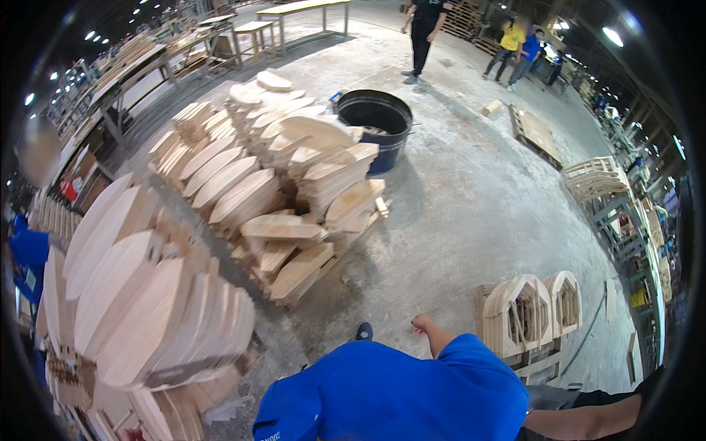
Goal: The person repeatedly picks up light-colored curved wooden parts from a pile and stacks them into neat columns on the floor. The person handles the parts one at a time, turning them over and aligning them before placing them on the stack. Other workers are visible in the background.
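Observation:
My right hand (pixel 421 323) hangs ahead of my blue sleeve, above the concrete floor. Its fingers look curled, with nothing visible in them. My left sleeve (pixel 288 406) runs down to the lower edge, where the forearm is lost. A small skin-coloured patch at the lower left edge, against the wood, may be my left fingertips; their shape is hidden. Near that patch, large curved wooden panels (pixel 140 294) stand in a leaning stack. Farther ahead lie piles of smaller pointed wooden pieces (pixel 246 197), some tilted over one another.
A black bin (pixel 373 117) stands behind the piles. Arched wooden frames (pixel 518 316) are stacked at the right. Another person's bare arm (pixel 585 420) enters lower right. A person in black (pixel 424 33) stands ahead, with several others farther off. Worktables (pixel 305 9) line the back left.

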Demonstrator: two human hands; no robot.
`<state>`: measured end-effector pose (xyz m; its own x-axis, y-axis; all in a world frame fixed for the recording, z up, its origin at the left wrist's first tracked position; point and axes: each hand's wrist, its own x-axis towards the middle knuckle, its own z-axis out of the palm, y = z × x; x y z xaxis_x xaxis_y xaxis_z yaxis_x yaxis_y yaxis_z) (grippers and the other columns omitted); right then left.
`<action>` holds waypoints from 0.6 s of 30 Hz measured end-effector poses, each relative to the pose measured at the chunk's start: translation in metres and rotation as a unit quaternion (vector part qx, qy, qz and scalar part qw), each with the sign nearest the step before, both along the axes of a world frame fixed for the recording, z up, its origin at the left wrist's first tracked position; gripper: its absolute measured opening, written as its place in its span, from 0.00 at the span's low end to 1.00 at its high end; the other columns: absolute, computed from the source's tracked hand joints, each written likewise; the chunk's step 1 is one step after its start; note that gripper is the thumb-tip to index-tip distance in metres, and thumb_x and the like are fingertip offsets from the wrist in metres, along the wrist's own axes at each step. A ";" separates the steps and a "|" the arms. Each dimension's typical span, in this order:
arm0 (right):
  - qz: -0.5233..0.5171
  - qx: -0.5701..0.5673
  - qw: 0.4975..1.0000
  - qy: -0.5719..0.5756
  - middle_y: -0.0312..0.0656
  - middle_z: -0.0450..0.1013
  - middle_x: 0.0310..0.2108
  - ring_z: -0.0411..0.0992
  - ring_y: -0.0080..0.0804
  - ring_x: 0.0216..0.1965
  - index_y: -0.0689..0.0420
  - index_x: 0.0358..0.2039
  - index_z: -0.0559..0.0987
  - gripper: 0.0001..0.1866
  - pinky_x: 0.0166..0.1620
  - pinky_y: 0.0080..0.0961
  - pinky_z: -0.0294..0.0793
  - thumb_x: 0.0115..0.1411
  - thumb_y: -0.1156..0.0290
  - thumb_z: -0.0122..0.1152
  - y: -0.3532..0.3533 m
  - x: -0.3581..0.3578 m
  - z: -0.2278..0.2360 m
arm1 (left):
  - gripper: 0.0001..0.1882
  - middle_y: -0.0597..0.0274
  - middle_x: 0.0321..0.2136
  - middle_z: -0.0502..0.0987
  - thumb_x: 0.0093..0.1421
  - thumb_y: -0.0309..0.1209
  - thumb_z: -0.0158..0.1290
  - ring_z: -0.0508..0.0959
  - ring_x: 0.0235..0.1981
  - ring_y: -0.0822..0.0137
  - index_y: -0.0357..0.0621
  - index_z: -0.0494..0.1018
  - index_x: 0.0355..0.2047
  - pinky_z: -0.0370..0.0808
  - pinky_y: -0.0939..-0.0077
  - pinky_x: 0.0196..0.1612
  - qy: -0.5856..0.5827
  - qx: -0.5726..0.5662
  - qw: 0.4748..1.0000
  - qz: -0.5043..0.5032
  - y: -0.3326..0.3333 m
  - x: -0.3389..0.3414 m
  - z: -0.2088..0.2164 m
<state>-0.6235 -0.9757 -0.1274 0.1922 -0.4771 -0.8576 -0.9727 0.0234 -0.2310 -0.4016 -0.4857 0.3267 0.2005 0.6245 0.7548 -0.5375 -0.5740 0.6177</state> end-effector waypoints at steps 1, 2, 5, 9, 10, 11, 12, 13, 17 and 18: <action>-0.024 0.005 1.000 0.016 0.46 0.74 0.23 0.72 0.37 0.20 0.62 0.34 0.76 0.14 0.23 0.35 0.73 0.51 0.66 0.49 -0.015 -0.001 -0.004 | 0.15 0.54 0.31 0.74 0.64 0.33 0.46 0.73 0.34 0.64 0.30 0.72 0.34 0.69 0.72 0.42 0.036 0.041 0.998 -0.042 -0.010 -0.001 -0.014; -0.007 -0.010 1.000 0.008 0.46 0.74 0.23 0.72 0.37 0.20 0.62 0.34 0.76 0.14 0.23 0.35 0.73 0.51 0.66 0.50 -0.032 -0.003 -0.007 | 0.15 0.53 0.36 0.73 0.66 0.32 0.40 0.72 0.40 0.62 0.30 0.71 0.40 0.67 0.71 0.48 0.081 0.080 0.990 -0.086 -0.028 0.003 -0.022; 0.063 -0.092 0.992 -0.059 0.45 0.73 0.21 0.72 0.34 0.20 0.61 0.31 0.77 0.13 0.23 0.34 0.73 0.51 0.65 0.51 -0.100 0.025 -0.009 | 0.12 0.57 0.29 0.71 0.64 0.27 0.39 0.71 0.33 0.67 0.32 0.70 0.32 0.67 0.72 0.41 0.109 0.153 0.938 -0.290 -0.116 0.021 -0.046; 0.047 -0.172 0.954 -0.243 0.41 0.71 0.17 0.69 0.29 0.18 0.60 0.25 0.77 0.16 0.21 0.29 0.71 0.53 0.59 0.51 -0.161 0.134 0.011 | 0.11 0.60 0.35 0.75 0.63 0.28 0.43 0.74 0.38 0.71 0.37 0.72 0.42 0.70 0.79 0.44 0.367 0.061 0.744 -0.556 -0.194 0.041 -0.052; 0.075 -0.197 0.942 -0.261 0.38 0.70 0.17 0.68 0.27 0.17 0.59 0.26 0.77 0.17 0.19 0.28 0.69 0.54 0.57 0.50 -0.184 0.159 0.025 | 0.11 0.61 0.35 0.75 0.62 0.26 0.45 0.74 0.38 0.73 0.38 0.72 0.43 0.70 0.80 0.43 0.391 0.019 0.686 -0.613 -0.217 0.050 -0.059; 0.063 -0.148 0.932 -0.324 0.35 0.69 0.18 0.66 0.24 0.17 0.57 0.29 0.78 0.16 0.19 0.26 0.68 0.54 0.57 0.51 -0.178 0.200 0.035 | 0.11 0.62 0.35 0.75 0.62 0.26 0.46 0.74 0.38 0.73 0.37 0.72 0.43 0.70 0.80 0.43 0.440 0.023 0.663 -0.605 -0.231 0.055 -0.069; 0.055 -0.130 0.916 -0.375 0.34 0.69 0.19 0.66 0.22 0.18 0.56 0.32 0.79 0.15 0.20 0.23 0.67 0.55 0.59 0.52 -0.172 0.241 0.048 | 0.10 0.63 0.35 0.75 0.62 0.26 0.47 0.74 0.37 0.73 0.37 0.72 0.43 0.70 0.80 0.44 0.477 0.019 0.637 -0.605 -0.241 0.064 -0.082; 0.065 -0.182 0.887 -0.420 0.35 0.70 0.20 0.67 0.24 0.19 0.56 0.33 0.79 0.14 0.22 0.24 0.69 0.56 0.60 0.53 -0.190 0.271 0.066 | 0.11 0.63 0.35 0.75 0.62 0.26 0.48 0.74 0.37 0.74 0.36 0.72 0.43 0.70 0.80 0.44 0.473 0.003 0.615 -0.631 -0.247 0.073 -0.092; 0.147 -0.324 0.785 -0.507 0.43 0.75 0.27 0.73 0.37 0.32 0.57 0.39 0.78 0.16 0.38 0.29 0.71 0.56 0.60 0.54 -0.216 0.387 0.138 | 0.12 0.63 0.35 0.75 0.62 0.27 0.48 0.74 0.37 0.74 0.36 0.71 0.44 0.70 0.81 0.43 0.490 -0.035 0.563 -0.665 -0.271 0.109 -0.133; 0.159 -0.313 0.794 -0.496 0.46 0.76 0.30 0.74 0.40 0.37 0.57 0.40 0.78 0.17 0.43 0.30 0.71 0.55 0.60 0.55 -0.220 0.414 0.156 | 0.12 0.63 0.34 0.75 0.62 0.27 0.48 0.73 0.37 0.74 0.35 0.71 0.45 0.70 0.81 0.43 0.496 -0.036 0.559 -0.664 -0.279 0.119 -0.137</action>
<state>-0.2098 -1.1952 0.0283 0.8209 -0.5427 0.1779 -0.2381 -0.6084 -0.7570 -0.2828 -0.7647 0.1901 0.8209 -0.5492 -0.1563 0.1675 -0.0301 0.9854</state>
